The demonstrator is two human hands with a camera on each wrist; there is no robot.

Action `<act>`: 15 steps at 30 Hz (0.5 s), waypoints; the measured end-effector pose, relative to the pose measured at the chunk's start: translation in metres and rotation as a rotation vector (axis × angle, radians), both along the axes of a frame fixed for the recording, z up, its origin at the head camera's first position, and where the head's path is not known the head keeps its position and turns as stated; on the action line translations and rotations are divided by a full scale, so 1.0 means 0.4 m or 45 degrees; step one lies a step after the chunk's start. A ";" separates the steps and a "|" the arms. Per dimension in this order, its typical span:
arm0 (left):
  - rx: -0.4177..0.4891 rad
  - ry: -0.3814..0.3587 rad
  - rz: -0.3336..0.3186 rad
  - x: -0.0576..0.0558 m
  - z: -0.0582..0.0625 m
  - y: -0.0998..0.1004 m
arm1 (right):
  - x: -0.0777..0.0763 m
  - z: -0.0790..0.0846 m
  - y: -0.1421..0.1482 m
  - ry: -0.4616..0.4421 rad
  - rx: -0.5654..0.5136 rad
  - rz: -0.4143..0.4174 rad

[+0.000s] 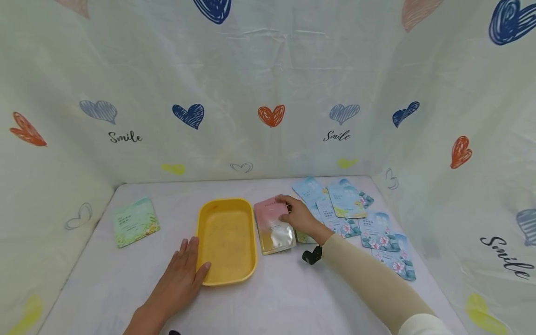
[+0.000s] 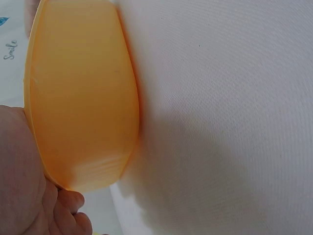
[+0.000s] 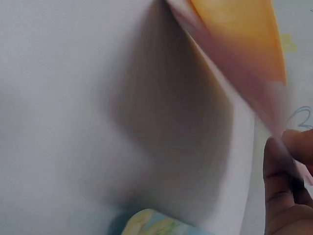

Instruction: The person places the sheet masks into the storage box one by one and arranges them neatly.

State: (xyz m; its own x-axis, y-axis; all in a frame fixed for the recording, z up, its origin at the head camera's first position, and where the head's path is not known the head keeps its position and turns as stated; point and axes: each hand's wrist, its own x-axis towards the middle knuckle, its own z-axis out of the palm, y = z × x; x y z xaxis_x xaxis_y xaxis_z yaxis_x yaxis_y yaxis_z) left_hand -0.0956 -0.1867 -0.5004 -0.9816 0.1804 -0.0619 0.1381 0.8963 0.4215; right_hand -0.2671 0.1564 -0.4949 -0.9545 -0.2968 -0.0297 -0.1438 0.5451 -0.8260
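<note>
My right hand [image 1: 302, 217] pinches the upper right edge of a pink facial mask packet [image 1: 272, 214] between thumb and fingers, just right of a yellow plastic tray [image 1: 253, 260]. In the right wrist view the packet [image 3: 239, 78] tilts above the white table, casting a shadow. My left hand [image 1: 177, 274] rests against the tray's left side, fingers fairly straight, its thumb over the rim near the front corner. Close up, the left wrist view shows that hand [image 2: 22, 176] at the rim of the tray [image 2: 83, 93].
A green packet [image 1: 136, 222] lies at the left of the table [image 1: 276, 298]. Several blue floral packets [image 1: 380, 231] overlap at the right, partly behind my right hand. Heart-printed cloth [image 1: 226, 149] walls in the back and sides.
</note>
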 end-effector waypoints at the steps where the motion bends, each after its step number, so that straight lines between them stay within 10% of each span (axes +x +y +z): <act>1: 0.002 -0.001 0.001 0.000 -0.001 0.001 | 0.001 -0.004 0.000 0.002 0.020 0.005; 10: -0.016 -0.056 0.029 -0.002 -0.002 0.013 | 0.026 -0.027 0.011 0.095 0.151 -0.008; 15: -0.010 -0.066 0.020 0.003 -0.005 0.022 | 0.032 -0.033 0.025 -0.107 0.126 -0.005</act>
